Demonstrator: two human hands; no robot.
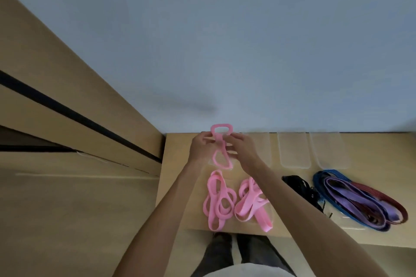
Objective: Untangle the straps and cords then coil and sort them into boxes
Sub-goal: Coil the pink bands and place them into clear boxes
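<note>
My left hand (201, 147) and my right hand (242, 149) pinch a pink strap (220, 144) between them, pressed into a figure-eight, above the far part of the wooden table (177, 175). One loop sticks up past my fingers and the other hangs below. Two more pink strap bundles lie nearer to me: one (217, 201) on the left, one (253, 201) on the right. A black cord (301, 189) lies to the right of them. Further right sits a pile of purple, blue and red straps (360, 200).
Clear plastic boxes (295, 153) (331, 153) stand in a row at the table's back edge against a grey wall. A wooden cabinet (67, 119) rises on the left. My legs show below the table's front edge.
</note>
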